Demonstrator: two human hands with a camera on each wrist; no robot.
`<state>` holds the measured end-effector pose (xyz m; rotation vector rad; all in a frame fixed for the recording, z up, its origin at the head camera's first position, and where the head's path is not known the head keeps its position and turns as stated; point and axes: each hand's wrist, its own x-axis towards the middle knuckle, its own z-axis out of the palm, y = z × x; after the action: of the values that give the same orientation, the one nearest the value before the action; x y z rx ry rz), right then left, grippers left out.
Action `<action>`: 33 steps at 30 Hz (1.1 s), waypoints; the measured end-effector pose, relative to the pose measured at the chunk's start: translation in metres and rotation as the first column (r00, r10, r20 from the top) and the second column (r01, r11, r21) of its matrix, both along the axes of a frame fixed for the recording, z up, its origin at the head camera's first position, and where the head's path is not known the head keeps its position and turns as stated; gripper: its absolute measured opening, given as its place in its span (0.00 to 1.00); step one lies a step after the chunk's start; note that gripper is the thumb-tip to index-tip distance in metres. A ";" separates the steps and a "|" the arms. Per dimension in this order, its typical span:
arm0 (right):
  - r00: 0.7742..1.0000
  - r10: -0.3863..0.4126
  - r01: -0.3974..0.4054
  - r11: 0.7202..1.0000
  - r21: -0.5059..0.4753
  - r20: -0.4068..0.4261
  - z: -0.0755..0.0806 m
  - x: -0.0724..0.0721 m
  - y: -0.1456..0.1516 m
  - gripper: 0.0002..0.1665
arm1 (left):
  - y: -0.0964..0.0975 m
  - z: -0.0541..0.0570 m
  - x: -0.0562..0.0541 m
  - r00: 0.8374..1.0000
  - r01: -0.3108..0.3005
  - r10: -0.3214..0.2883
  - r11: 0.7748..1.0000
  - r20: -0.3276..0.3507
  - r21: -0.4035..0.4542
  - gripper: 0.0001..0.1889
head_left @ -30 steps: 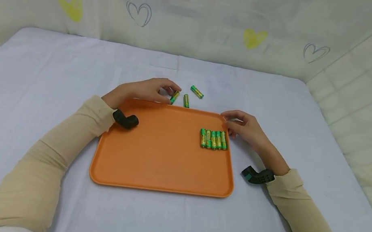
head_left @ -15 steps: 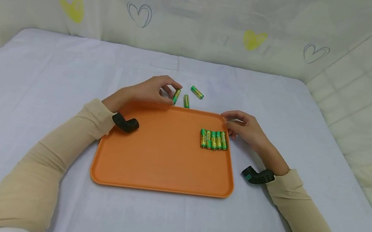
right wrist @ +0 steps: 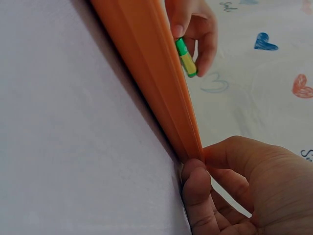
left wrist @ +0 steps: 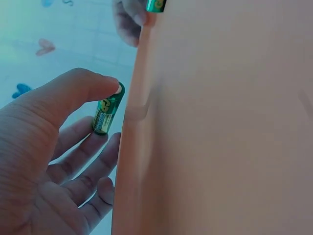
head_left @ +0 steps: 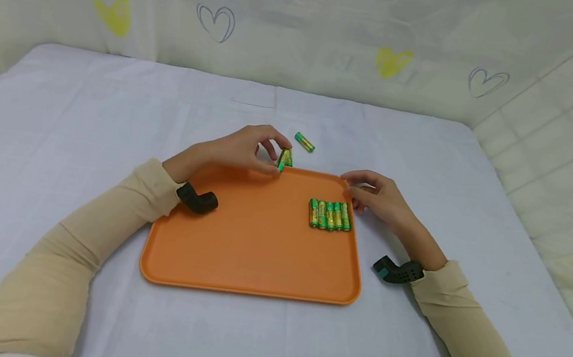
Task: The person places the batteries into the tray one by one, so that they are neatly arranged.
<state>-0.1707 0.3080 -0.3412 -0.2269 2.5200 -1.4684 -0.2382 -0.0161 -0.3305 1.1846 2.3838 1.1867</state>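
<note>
My left hand (head_left: 243, 149) pinches a green and yellow battery (head_left: 282, 159) by its ends, between thumb and fingertips, at the far rim of the orange tray (head_left: 252, 248). The left wrist view gives a close look at this battery (left wrist: 105, 113), tilted beside the tray's edge. My right hand (head_left: 380, 197) holds the tray's far right corner; in the right wrist view its thumb and fingers (right wrist: 197, 183) grip the rim. Inside the tray, close to that hand, several batteries (head_left: 329, 215) lie side by side in a row.
Just beyond the far rim, partly hidden behind the held one, is another battery (head_left: 290, 157). A further battery (head_left: 304, 142) lies farther back on the white tablecloth (head_left: 165, 89). A pale cloth wall (head_left: 311, 31) with drawn hearts rises behind the table.
The left hand has lifted its battery off the cloth and carried it right to the tray's far rim. The right hand has stayed at the corner.
</note>
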 end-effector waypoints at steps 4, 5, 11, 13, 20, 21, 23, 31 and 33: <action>1.000 0.005 -0.005 1.000 -0.003 -0.009 0.000 0.000 0.000 0.21 | 0.003 0.000 0.005 0.999 0.040 -0.040 0.999 -0.021 -0.018 0.27; 1.000 0.006 -0.006 1.000 -0.005 -0.012 0.000 0.000 0.000 0.21 | 0.004 0.000 0.006 0.999 0.045 -0.046 0.999 -0.028 -0.025 0.27; 1.000 0.007 -0.008 1.000 -0.018 -0.007 0.000 -0.001 0.000 0.22 | 0.008 0.000 0.012 0.996 0.055 -0.057 0.998 -0.070 -0.022 0.26; 1.000 0.012 -0.012 1.000 -0.027 -0.002 0.001 -0.001 0.000 0.22 | 0.009 0.000 0.015 0.995 0.064 -0.065 0.998 -0.074 -0.018 0.26; 1.000 0.011 -0.011 0.999 -0.041 0.013 0.003 -0.001 -0.001 0.22 | 0.015 0.001 0.023 0.993 0.104 -0.106 0.994 -0.058 -0.022 0.26; 1.000 0.010 -0.010 0.999 -0.041 0.016 0.004 0.000 -0.001 0.22 | 0.016 0.001 0.025 0.992 0.111 -0.112 0.994 -0.060 -0.023 0.27; 1.000 0.008 -0.007 0.999 -0.042 0.020 0.004 0.000 -0.002 0.22 | 0.017 0.000 0.028 0.990 0.128 -0.129 0.992 -0.061 -0.022 0.27; 1.000 0.018 -0.018 0.999 -0.031 -0.005 0.002 0.000 -0.002 0.22 | 0.028 0.003 0.048 0.984 0.178 -0.179 0.982 -0.005 -0.062 0.29; 1.000 0.018 -0.019 0.999 -0.029 -0.013 0.002 0.000 -0.001 0.21 | 0.033 0.004 0.051 0.983 0.185 -0.185 0.978 0.001 -0.092 0.28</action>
<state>-0.1704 0.3067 -0.3391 -0.2646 2.5014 -1.5015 -0.1873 0.0171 -0.3265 1.3482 2.2488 1.0050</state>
